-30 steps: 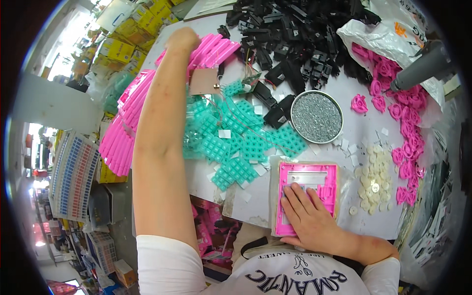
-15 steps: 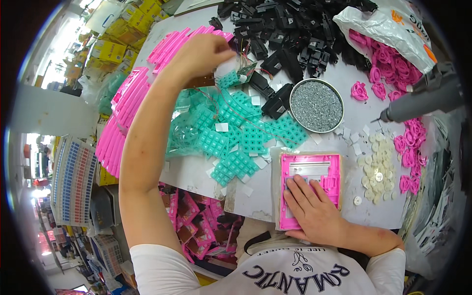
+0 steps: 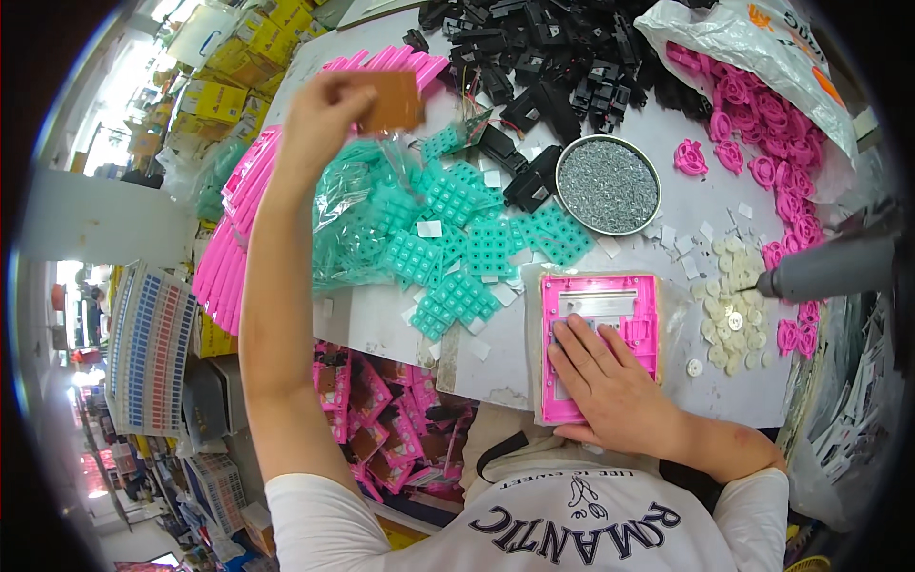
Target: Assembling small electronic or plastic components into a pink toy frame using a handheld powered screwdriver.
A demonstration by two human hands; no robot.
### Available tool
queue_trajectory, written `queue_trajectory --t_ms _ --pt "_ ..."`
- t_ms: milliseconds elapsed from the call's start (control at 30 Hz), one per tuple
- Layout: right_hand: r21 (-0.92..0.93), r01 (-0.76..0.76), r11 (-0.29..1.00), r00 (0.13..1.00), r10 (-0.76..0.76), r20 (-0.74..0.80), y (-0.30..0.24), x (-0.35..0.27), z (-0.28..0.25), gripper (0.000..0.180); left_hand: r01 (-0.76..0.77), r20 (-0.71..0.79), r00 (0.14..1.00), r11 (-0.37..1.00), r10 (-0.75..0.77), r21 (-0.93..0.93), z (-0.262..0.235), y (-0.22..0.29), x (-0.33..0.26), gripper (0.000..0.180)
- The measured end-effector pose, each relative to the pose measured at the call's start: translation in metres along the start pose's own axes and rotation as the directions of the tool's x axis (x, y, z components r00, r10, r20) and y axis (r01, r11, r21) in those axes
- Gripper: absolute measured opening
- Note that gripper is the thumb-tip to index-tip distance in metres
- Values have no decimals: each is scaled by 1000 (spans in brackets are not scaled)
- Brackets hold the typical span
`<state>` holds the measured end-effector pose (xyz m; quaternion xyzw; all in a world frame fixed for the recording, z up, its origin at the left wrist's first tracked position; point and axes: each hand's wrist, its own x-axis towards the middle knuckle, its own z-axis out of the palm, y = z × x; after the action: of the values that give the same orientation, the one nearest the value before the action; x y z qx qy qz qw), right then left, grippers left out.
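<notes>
Pinched at its edge in my left hand (image 3: 322, 116) is a thin brown circuit board (image 3: 396, 101), held up over the far left of the table. Below it lie teal rubber keypads (image 3: 456, 303), partly in clear plastic bags. My right hand (image 3: 610, 396) rests flat, fingers stretched out, on a pink plastic casing (image 3: 648, 329). That casing lies on a wrapped pad (image 3: 536, 334) near the table's front edge; a silvery window strip shows at its far end, while my palm hides part of its inside.
A round tin of small screws (image 3: 610, 186) stands beyond the casing. White round pieces (image 3: 732, 324) and a grey electric screwdriver (image 3: 829, 267) are to the right. Pink casings (image 3: 221, 276) line the left edge; black parts (image 3: 548, 48) heap at the back. A box of pink casings (image 3: 381, 419) sits below.
My left hand has come back leftward from the far pile, bringing the brown circuit board up into view. The right hand stays on the pink casing.
</notes>
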<state>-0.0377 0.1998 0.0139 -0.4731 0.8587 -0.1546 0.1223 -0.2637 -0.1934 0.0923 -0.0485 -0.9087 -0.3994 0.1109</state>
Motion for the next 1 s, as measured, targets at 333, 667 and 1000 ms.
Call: queue_trajectory --t_ms 333,667,1000 --pt "992 119 -36 903 419 -93 26 -12 -19 65 -650 -325 668 737 669 183 71 111 -180 23" --pt "982 121 -145 927 369 -60 39 5 -31 74 -579 -279 737 788 615 209 80 97 -222 30" --pt "981 118 -156 929 367 -53 15 32 -14 18 -534 -373 773 844 513 53 103 87 -277 31"
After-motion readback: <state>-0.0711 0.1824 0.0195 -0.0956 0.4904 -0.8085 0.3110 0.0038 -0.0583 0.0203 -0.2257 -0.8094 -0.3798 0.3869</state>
